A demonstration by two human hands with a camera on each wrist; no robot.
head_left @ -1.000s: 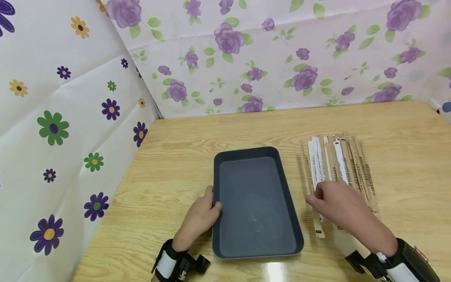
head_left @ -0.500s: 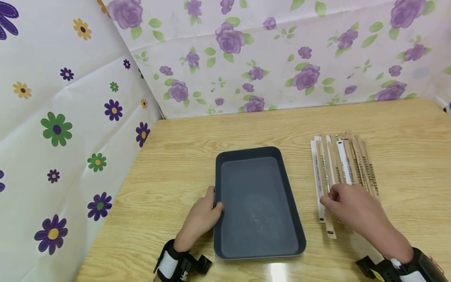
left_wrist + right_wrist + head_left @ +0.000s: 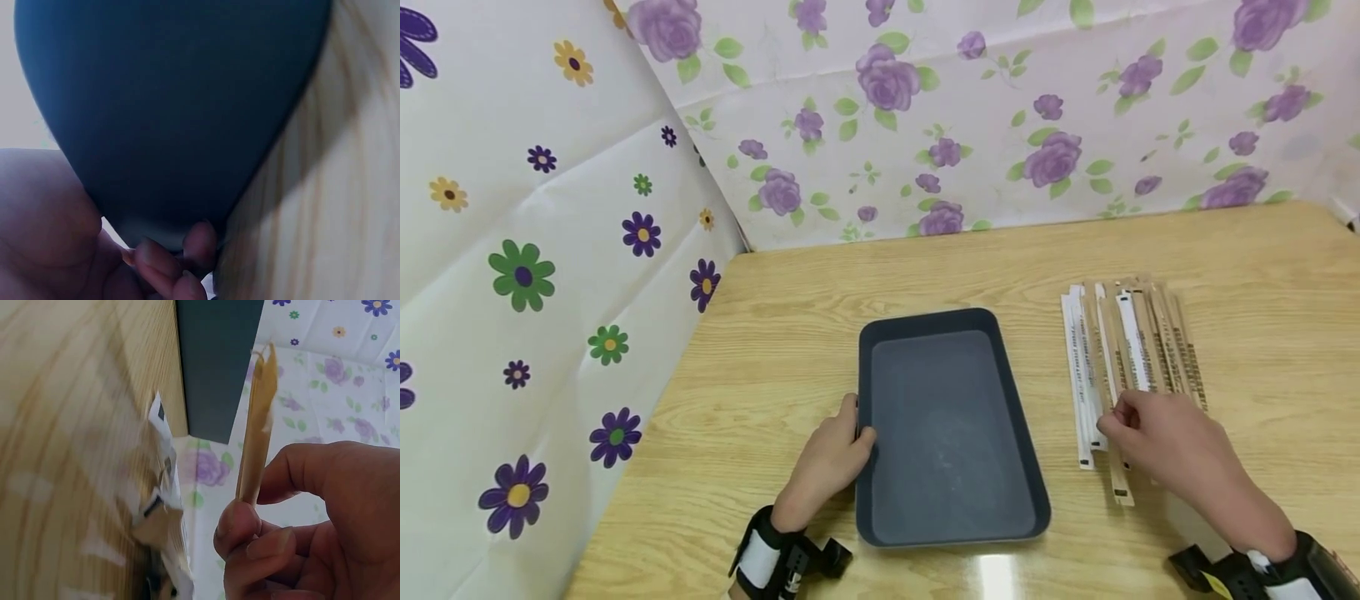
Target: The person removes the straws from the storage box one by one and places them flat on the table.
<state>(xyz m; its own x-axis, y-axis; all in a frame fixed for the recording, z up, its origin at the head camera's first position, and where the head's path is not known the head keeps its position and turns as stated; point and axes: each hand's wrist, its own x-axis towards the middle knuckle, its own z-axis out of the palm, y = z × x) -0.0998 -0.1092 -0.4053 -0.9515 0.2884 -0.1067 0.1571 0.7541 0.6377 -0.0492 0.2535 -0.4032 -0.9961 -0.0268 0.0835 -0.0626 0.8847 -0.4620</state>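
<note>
A dark grey rectangular tray (image 3: 940, 433) lies on the table. My left hand (image 3: 827, 454) grips its left wall, thumb over the rim; the left wrist view has several fingertips (image 3: 159, 265) against the tray's outside. My right hand (image 3: 1176, 437) pinches a narrow brown paper-wrapped stick (image 3: 257, 437) between thumb and fingers, above a row of similar packets. That row of slim white packets (image 3: 1077, 375) and brown packets (image 3: 1180, 358), with printed lettering, lies side by side right of the tray. My right hand hides the row's near right part.
The wood-grain table (image 3: 775, 333) runs back to a wall sheet (image 3: 1000, 125) with purple roses. Another flowered sheet (image 3: 565, 208) hangs along the left side. Dark bands with small cameras sit on both wrists.
My right hand has shifted right across the packet row, carrying the brown paper-wrapped stick; the white packets at the row's left now show more. My left hand stays on the tray.
</note>
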